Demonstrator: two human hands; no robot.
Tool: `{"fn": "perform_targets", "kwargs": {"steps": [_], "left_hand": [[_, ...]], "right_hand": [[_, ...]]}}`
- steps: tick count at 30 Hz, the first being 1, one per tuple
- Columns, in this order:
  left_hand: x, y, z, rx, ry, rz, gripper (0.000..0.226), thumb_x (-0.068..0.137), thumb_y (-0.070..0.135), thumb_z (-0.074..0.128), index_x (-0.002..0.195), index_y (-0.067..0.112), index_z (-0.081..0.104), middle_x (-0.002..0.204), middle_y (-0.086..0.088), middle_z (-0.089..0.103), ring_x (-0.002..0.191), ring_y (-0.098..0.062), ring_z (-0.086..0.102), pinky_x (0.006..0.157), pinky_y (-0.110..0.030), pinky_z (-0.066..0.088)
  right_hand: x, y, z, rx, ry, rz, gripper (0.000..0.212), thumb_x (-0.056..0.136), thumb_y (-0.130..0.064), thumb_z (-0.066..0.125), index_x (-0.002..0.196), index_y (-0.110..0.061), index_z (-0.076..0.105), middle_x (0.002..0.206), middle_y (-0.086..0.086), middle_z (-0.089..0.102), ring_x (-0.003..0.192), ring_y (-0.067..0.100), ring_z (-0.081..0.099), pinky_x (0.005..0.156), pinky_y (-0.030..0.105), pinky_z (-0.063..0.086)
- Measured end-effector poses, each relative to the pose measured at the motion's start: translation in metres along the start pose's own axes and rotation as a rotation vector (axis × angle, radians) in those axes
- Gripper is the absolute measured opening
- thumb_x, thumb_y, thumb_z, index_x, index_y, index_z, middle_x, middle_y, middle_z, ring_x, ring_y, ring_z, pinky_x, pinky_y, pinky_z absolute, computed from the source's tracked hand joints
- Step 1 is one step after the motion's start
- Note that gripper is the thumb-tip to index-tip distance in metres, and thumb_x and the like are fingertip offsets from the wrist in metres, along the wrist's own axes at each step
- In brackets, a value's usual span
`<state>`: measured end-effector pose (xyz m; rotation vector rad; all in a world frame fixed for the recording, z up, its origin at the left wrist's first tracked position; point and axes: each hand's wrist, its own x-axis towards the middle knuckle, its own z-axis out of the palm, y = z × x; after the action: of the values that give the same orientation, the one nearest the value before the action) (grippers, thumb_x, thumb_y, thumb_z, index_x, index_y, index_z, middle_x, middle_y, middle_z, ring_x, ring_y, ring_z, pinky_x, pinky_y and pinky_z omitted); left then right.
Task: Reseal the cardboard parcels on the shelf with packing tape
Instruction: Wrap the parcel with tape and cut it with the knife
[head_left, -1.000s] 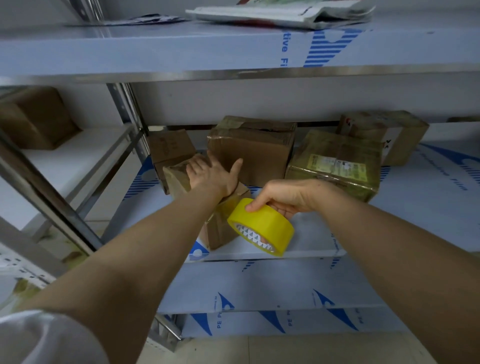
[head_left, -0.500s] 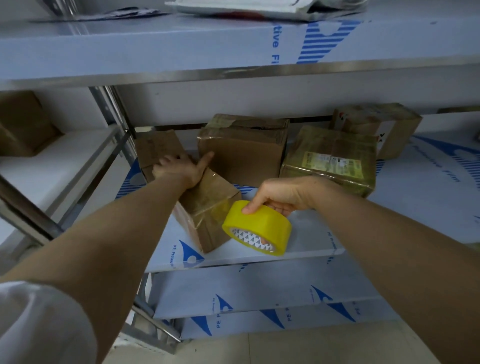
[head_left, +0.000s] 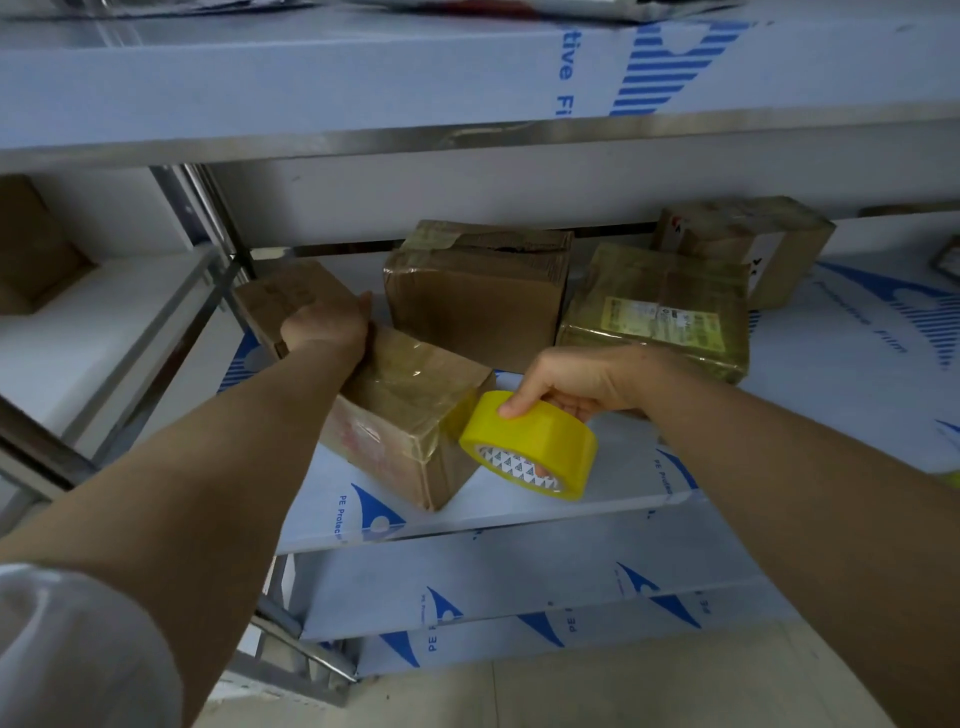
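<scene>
Now, with the left hand (head_left: 324, 325) gripping the far end of the front parcel (head_left: 410, 410), draw toward the front edge of the shelf (head_left: 618, 470) and square up there. Right hand (head_left: 576, 382) pinching the yellow tape roll (head_left: 530, 441), thumb on the outer face and fingers through the core, just beside the parcel's near right corner.

Find the loose tape end first. Stick down on the short side, well below the top seam, then run straight along the seam and over the opposite side. Smooth flat with the left palm while unrolling, to avoid wrinkles over the glossy old tape already there. Brace firmly: probably light, and likely to slide on the slick film-covered shelf.

Cannot see the left fingertips, curled out of sight past the far edge, nor the seam under the wrist. No sign of the tape's free end, nor of any cutter. Cannot tell open flaps from closed on the tall parcel (head_left: 478, 306) at the back edge, the labelled parcel (head_left: 660, 322) beside, the far parcel (head_left: 748, 244) toward the back right corner, or the small box (head_left: 291, 296) behind the left hand. Red print on the front parcel's side too blurred to read.
</scene>
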<state>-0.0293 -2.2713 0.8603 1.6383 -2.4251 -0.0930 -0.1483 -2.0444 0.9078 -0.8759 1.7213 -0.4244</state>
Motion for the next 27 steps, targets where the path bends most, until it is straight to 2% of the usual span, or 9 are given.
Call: {"fn": "perform_targets", "kwargs": {"steps": [3, 6, 8, 10, 13, 17, 20, 23, 27], "left_hand": [[0.004, -0.007, 0.004, -0.014, -0.006, 0.018, 0.038, 0.101, 0.037, 0.032, 0.112, 0.007, 0.053, 0.107, -0.016, 0.060, 0.087, -0.030, 0.055, 0.073, -0.038, 0.041], [-0.010, 0.002, -0.004, 0.038, 0.028, 0.065, 0.043, 0.101, 0.035, 0.029, 0.125, 0.006, 0.050, 0.126, -0.021, 0.052, 0.114, -0.035, 0.051, 0.090, -0.043, 0.041], [-0.031, 0.023, -0.014, 0.058, -0.008, 0.213, 0.055, 0.100, 0.047, 0.024, 0.130, 0.008, 0.048, 0.133, -0.020, 0.047, 0.123, -0.036, 0.044, 0.100, -0.046, 0.034], [-0.055, 0.046, -0.017, -0.012, -0.224, 0.367, 0.069, 0.096, 0.061, 0.014, 0.142, 0.015, 0.039, 0.144, -0.017, 0.041, 0.133, -0.032, 0.036, 0.109, -0.047, 0.022], [-0.078, 0.059, -0.005, 0.011, -0.340, 0.485, 0.066, 0.095, 0.062, 0.009, 0.147, 0.028, 0.033, 0.151, -0.013, 0.030, 0.142, -0.028, 0.019, 0.116, -0.048, -0.002], [-0.070, 0.050, -0.009, -0.038, -0.342, 0.540, 0.057, 0.101, 0.051, 0.014, 0.137, 0.023, 0.048, 0.135, -0.012, 0.051, 0.129, -0.030, 0.039, 0.113, -0.042, 0.016], [-0.051, 0.022, -0.015, 0.058, -0.260, 0.470, 0.078, 0.088, 0.071, 0.012, 0.125, 0.020, 0.056, 0.127, -0.013, 0.056, 0.115, -0.029, 0.051, 0.101, -0.040, 0.037], [-0.042, 0.005, -0.014, 0.178, -0.288, 0.183, 0.103, 0.072, 0.089, 0.006, 0.146, 0.022, 0.030, 0.150, -0.018, 0.027, 0.136, -0.039, 0.028, 0.111, -0.053, 0.018], [-0.035, -0.001, -0.017, 0.106, -0.298, 0.216, 0.092, 0.079, 0.083, 0.010, 0.142, 0.023, 0.038, 0.147, -0.021, 0.028, 0.133, -0.040, 0.031, 0.104, -0.049, 0.029]], "right_hand": [[-0.001, 0.003, 0.003, 0.019, 0.023, -0.018, 0.025, 0.091, -0.026, 0.058, 0.102, -0.005, 0.065, 0.091, 0.013, 0.071, 0.078, 0.023, 0.068, 0.088, 0.039, 0.053], [-0.001, 0.005, 0.003, 0.061, 0.066, -0.052, 0.026, 0.090, -0.027, 0.059, 0.102, -0.005, 0.065, 0.094, 0.013, 0.070, 0.081, 0.025, 0.068, 0.090, 0.040, 0.053], [0.000, 0.005, 0.003, 0.094, 0.099, -0.078, 0.023, 0.090, -0.028, 0.060, 0.098, -0.007, 0.065, 0.092, 0.013, 0.070, 0.083, 0.026, 0.067, 0.094, 0.042, 0.051], [0.003, 0.006, 0.004, 0.139, 0.134, -0.096, 0.021, 0.089, -0.027, 0.061, 0.095, -0.007, 0.065, 0.088, 0.012, 0.071, 0.081, 0.026, 0.067, 0.093, 0.043, 0.052], [0.005, 0.004, 0.007, 0.197, 0.176, -0.108, 0.017, 0.090, -0.023, 0.061, 0.090, -0.007, 0.065, 0.078, 0.009, 0.070, 0.070, 0.021, 0.066, 0.073, 0.032, 0.054], [0.007, 0.007, 0.007, 0.203, 0.225, -0.145, 0.019, 0.087, -0.028, 0.064, 0.091, -0.010, 0.068, 0.086, 0.011, 0.071, 0.078, 0.025, 0.066, 0.085, 0.037, 0.052], [0.007, 0.009, 0.005, 0.180, 0.253, -0.153, 0.019, 0.089, -0.032, 0.063, 0.089, -0.013, 0.067, 0.084, 0.009, 0.070, 0.076, 0.022, 0.066, 0.079, 0.034, 0.052], [0.005, 0.006, 0.005, 0.143, 0.253, -0.147, 0.019, 0.089, -0.034, 0.061, 0.088, -0.016, 0.066, 0.082, 0.007, 0.070, 0.076, 0.022, 0.066, 0.077, 0.033, 0.051], [0.003, 0.003, 0.003, 0.103, 0.258, -0.133, 0.022, 0.089, -0.036, 0.061, 0.089, -0.016, 0.067, 0.085, 0.008, 0.070, 0.079, 0.024, 0.067, 0.084, 0.037, 0.052]]}}
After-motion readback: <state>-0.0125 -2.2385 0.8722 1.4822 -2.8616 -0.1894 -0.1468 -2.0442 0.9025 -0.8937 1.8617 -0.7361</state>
